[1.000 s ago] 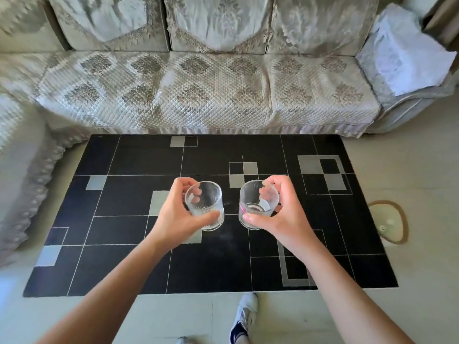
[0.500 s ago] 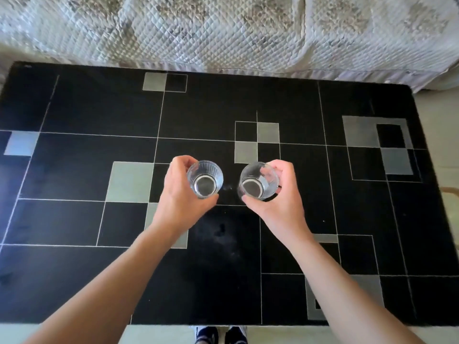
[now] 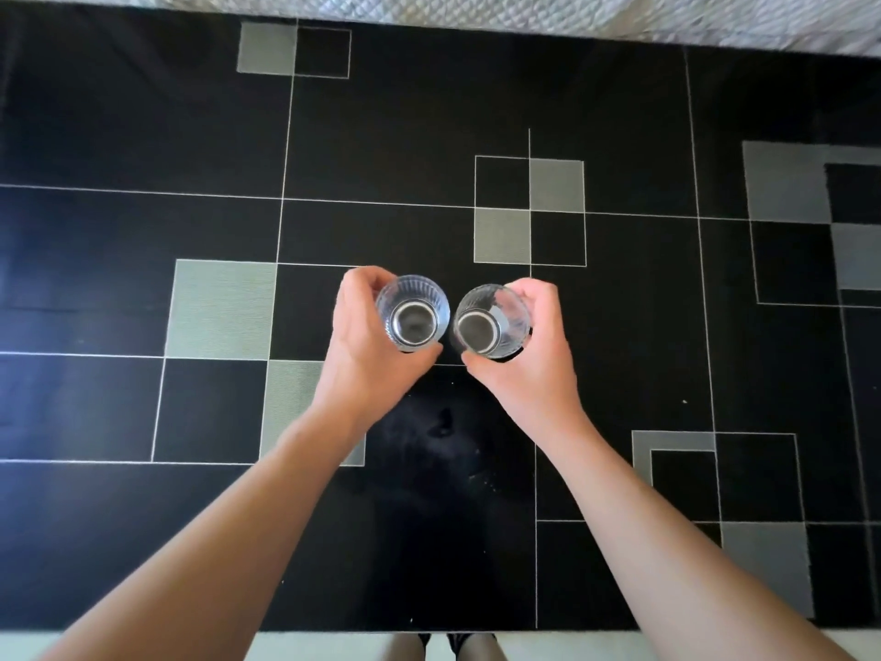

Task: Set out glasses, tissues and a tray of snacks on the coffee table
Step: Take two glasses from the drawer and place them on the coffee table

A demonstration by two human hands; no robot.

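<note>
Your left hand (image 3: 367, 341) is wrapped around a clear ribbed drinking glass (image 3: 413, 313), fingers curled behind its far side and thumb closing under its near side. Your right hand (image 3: 529, 360) grips a second clear ribbed glass (image 3: 491, 322) the same way, mirrored: fingers over the far right wall, thumb at the near edge. Both glasses are empty and seen almost straight down, so their round bases show through the open mouths. The left glass looks upright; the right glass is tilted slightly toward the left one. The two rims sit just beside each other with a narrow gap, not touching.

Both glasses are over the middle of the glossy black bench (image 3: 143, 136), which carries thin white lines and grey square patches. Whether their bases rest on the bench top or hang just above it cannot be told from this angle.

Your forearms enter from the lower corners and converge on the centre. A strip of pale quilted sofa cover (image 3: 619, 11) runs along the far edge of the bench. At the near edge, pale floor (image 3: 333, 648) shows, with your feet (image 3: 453, 646) partly visible there.
</note>
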